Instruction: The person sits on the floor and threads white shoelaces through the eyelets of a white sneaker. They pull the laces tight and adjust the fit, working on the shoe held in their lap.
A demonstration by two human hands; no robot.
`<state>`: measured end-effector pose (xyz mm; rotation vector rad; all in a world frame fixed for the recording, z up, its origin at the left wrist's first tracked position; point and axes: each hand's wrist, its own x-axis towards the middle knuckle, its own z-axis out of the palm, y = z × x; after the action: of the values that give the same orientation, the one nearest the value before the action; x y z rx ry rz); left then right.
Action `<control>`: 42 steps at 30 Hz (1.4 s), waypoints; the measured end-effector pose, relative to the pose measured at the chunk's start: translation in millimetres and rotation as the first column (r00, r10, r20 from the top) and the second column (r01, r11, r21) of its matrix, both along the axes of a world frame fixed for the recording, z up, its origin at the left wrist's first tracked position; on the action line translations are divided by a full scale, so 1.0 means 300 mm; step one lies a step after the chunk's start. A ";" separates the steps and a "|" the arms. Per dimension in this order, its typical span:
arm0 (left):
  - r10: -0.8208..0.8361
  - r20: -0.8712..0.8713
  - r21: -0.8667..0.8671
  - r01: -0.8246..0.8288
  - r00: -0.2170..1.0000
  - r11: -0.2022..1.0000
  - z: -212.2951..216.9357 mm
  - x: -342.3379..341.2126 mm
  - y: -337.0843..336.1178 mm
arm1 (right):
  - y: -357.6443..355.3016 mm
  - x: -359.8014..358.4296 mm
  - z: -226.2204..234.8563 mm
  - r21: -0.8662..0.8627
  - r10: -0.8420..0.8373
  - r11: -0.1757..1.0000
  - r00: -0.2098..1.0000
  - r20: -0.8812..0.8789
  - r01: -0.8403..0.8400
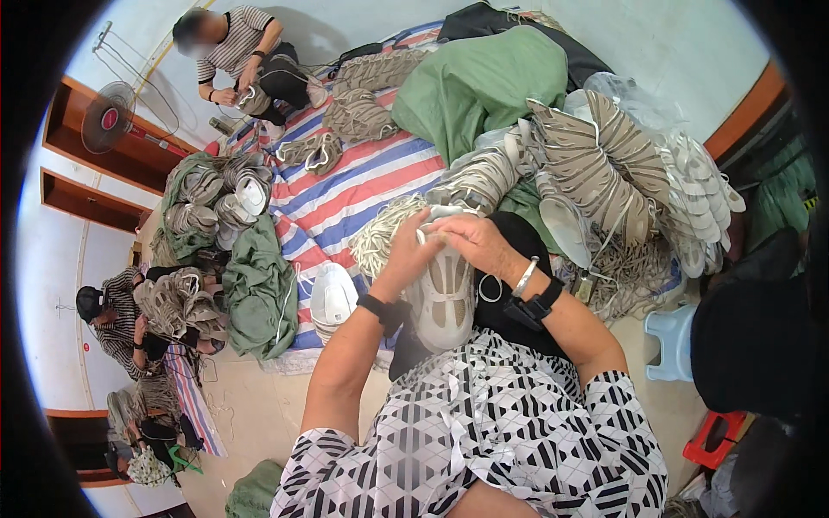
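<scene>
A: Where is the shoe upper (pixel 445 306)?

B: Right under the fingers, running from them back toward the patterned garment (pixel 484 414). It's pale, with beige panels.

A: And how are the 2 hands?

B: The left hand (pixel 409 249) has its fingers curled closed, gripping the upper's far end. The right hand (pixel 475 243) is at that same end, fingers bent, tips close to the left thumb; I can't tell whether they pinch anything.

A: What's around them?

B: Just left of the fingers, a bundle of cream laces (pixel 376 240); farther left and nearer the body, white shoe parts (pixel 332 296). Right of the fingers, a heap of beige uppers (pixel 596 168). Well beyond them, 1 green sack (pixel 484 82).
</scene>
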<state>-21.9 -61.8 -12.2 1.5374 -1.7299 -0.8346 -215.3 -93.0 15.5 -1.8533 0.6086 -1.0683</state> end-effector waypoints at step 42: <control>0.208 0.183 -0.219 -0.166 0.961 0.961 0.043 -0.063 0.312 | 0.176 -0.079 -0.042 0.054 -0.055 0.994 0.881 -0.470 0.092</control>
<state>-40.9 31.8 0.8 1.6620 -1.7185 -0.4024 -239.2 -40.2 3.0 -2.0460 0.9925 -0.6249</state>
